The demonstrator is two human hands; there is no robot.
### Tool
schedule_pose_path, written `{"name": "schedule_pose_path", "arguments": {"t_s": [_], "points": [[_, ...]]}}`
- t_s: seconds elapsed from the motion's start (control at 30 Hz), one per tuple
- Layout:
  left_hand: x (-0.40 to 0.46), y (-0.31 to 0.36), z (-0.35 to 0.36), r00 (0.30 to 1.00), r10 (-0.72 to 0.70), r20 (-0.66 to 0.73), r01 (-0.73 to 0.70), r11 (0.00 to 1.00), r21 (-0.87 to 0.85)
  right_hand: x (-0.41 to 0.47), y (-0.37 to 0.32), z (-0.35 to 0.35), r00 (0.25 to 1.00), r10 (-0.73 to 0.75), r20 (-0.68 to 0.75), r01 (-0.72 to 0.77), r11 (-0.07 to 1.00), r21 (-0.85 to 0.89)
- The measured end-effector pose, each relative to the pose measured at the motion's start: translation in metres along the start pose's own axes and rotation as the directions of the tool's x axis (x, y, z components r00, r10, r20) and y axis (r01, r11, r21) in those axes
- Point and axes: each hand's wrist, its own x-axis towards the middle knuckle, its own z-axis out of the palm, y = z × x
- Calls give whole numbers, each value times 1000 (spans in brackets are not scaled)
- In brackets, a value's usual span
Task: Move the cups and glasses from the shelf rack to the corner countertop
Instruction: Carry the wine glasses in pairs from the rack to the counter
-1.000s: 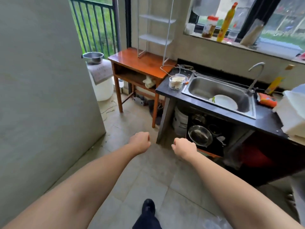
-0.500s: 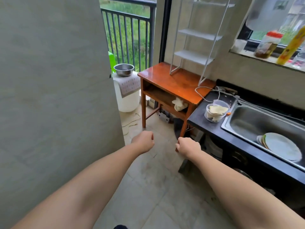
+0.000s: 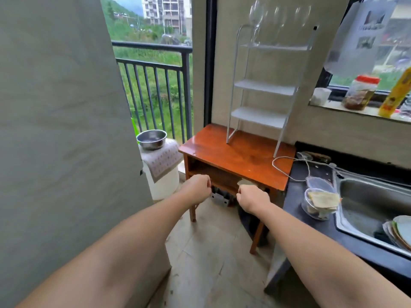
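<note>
A white three-tier shelf rack (image 3: 264,87) stands on an orange wooden table (image 3: 235,156) against the wall. On its top tier stand clear stemmed glasses (image 3: 255,21), blurred and hard to count; the two lower tiers look bare. The dark countertop (image 3: 298,196) begins right of the table, beside the sink. My left hand (image 3: 199,187) and my right hand (image 3: 251,197) are held out as fists in front of the table's front edge, well below the rack, with nothing in either.
A clear container (image 3: 320,203) with food sits on the countertop by the steel sink (image 3: 373,203), which holds plates. A white cable (image 3: 289,167) trails over the table's right end. A steel bowl (image 3: 152,139) rests on a white bucket by the balcony railing. A grey wall fills the left.
The view has swung left and up, bringing the rack's top tier and its glasses into sight. Both fists stay extended and closed, now nearer the table.
</note>
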Motion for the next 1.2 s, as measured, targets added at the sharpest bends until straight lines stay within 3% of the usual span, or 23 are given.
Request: {"name": "schedule_pose_path", "arguments": {"t_s": [0.27,0.7,0.93,1.07,1.2], "points": [[120,14,-59,983,176,-49,-174,984,42,99,-27,-76,983,97,-159,-84,993,83],[330,149,-175,912,319,-257,-353,930,-99,293,28,-253,872,97,-480,-45,992,117],[413,218,-232,835,352,-422,-454,875,-167,354,47,-357,656,34,-754,39,996,79],[453,247,-257,803,258,-537,-435,870,-232,382,59,-406,559,149,-816,-31,987,159],[481,260,-254,890,165,-425,-334,871,-361,410,78,-426,581,440,-685,-141,883,448]]}}
